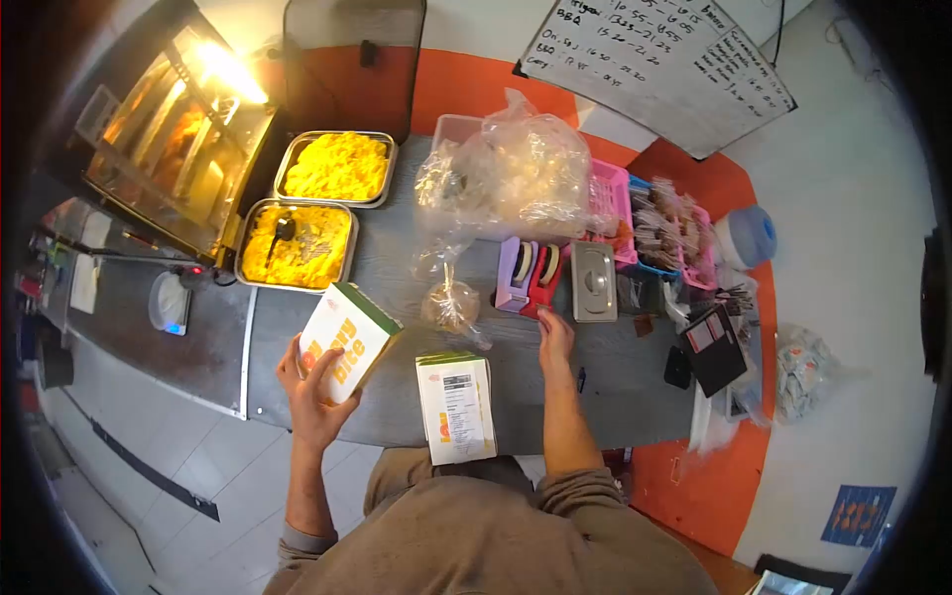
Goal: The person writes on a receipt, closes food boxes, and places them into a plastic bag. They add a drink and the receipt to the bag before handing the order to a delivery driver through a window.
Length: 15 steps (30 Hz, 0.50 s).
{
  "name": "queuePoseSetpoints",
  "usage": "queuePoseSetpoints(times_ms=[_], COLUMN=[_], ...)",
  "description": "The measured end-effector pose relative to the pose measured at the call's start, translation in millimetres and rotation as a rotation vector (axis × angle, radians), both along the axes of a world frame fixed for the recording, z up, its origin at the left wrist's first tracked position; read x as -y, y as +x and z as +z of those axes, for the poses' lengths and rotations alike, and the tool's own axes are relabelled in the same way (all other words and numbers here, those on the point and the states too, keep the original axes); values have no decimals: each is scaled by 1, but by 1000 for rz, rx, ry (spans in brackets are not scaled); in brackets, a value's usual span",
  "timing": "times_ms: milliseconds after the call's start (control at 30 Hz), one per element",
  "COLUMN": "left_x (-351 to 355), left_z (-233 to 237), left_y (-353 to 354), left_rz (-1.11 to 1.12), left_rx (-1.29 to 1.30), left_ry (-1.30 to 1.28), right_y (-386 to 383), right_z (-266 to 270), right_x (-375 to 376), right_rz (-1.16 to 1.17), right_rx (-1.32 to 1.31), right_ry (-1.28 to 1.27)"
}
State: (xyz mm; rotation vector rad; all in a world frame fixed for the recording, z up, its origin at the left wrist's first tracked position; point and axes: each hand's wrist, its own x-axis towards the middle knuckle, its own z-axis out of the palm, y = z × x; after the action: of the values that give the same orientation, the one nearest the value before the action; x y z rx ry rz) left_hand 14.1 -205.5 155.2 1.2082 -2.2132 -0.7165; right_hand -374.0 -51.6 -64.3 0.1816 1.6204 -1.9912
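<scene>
My left hand (pixel 319 392) grips a white takeaway box (pixel 342 337) with orange lettering and a green edge, holding it tilted above the counter. My right hand (pixel 557 342) is at the near end of a red tape dispenser (pixel 544 283), its fingertips pressed together there. Whatever those fingers pinch is too small to make out. Beside the red dispenser stands a purple tape dispenser (pixel 516 273). Between my hands, another white takeaway box (pixel 456 407) lies near the counter's front edge with a printed receipt (pixel 464 402) on top.
Two steel trays of yellow food, one tray (pixel 354 243) nearer with a black spoon (pixel 283 233), stand by a lit warming cabinet (pixel 183 149). Clear plastic bags (pixel 526 164) cover the back. A lidded metal container (pixel 594 283), a pink basket (pixel 607 188) and packets (pixel 664 223) are at right.
</scene>
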Motion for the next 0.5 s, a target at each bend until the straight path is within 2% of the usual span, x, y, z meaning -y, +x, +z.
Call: queuePoseSetpoints(times_ms=[33, 67, 133, 167, 233, 267, 300, 367, 433, 467, 500], left_x=[-10, -17, -35, -42, -61, -72, -81, -102, -127, -140, -153], left_z=[3, 7, 21, 32, 56, 70, 79, 88, 91, 92, 91], left_y=[-2, -9, -17, -25, -44, -53, -64, -87, -112, -125, -137], left_rz=[55, 100, 115, 115, 59, 38, 17, 3, 10, 20, 28], left_rx=[-4, -62, -53, -53, -32, -9, 7, 57, 148, 196, 244], left_ry=[31, 59, 88, 123, 71, 65, 55, -53, -222, -235, -246], right_y=[0, 0, -3, -4, -2, -5, -1, 32, 54, 64, 74], right_z=[-17, -21, -28, -26, -23, -38, 6, 110, 182, 213, 240], right_x=[-6, -9, -13, -15, -23, -32, -37, -59, -84, -95, -105], right_rz=[28, 41, 73, 89, 163, 212, 228, 468, 660, 650, 778], right_rx=[-170, -157, -1100, -1097, -509, -452, -452, 242, 179, 180, 0], right_ry=[2, -6, 735, 712, 777, 639, 621, -222, -398, -404, -327])
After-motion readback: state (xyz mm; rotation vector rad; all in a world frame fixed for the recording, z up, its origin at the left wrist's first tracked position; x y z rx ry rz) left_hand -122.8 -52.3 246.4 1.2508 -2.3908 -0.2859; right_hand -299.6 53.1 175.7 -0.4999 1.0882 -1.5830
